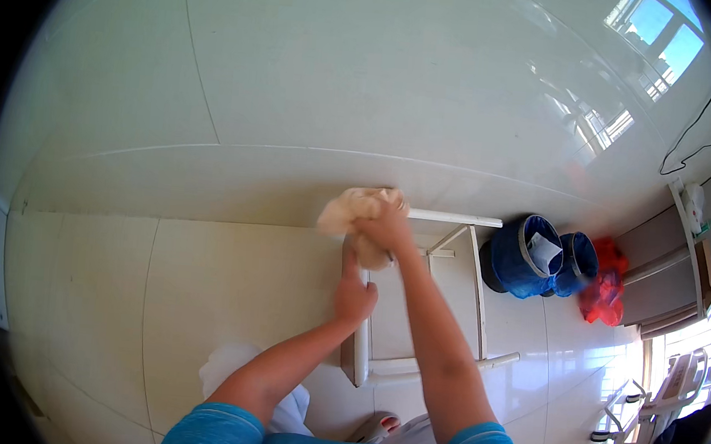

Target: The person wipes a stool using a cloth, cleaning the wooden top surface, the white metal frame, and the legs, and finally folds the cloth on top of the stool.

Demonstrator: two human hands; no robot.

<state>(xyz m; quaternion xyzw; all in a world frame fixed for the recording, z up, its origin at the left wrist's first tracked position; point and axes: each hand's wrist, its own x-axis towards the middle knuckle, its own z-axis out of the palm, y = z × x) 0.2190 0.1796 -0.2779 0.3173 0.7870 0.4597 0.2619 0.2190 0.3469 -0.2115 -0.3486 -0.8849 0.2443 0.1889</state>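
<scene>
A beige cloth [356, 208] is bunched in my right hand [387, 227], pressed against the far end of a white-framed piece of furniture [482, 294], perhaps a chair or stool. The cloth is slightly blurred and hides that corner of the frame. My left hand [354, 297] grips the near-left edge of the same piece, thumb on the inner side and fingers along the outer side. A brown panel [350, 356] runs down that left side, below my left hand. The frame stands close to the wall, with its bars and legs pointing right.
Two bins with blue liners, one larger [518, 260] and one smaller [579, 258], stand right of the frame. Red plastic bags [603, 291] lie beside them. A glossy tiled wall [341, 83] rises ahead. A wheeled bed [671, 391] and a shelf unit [659, 264] are at the right.
</scene>
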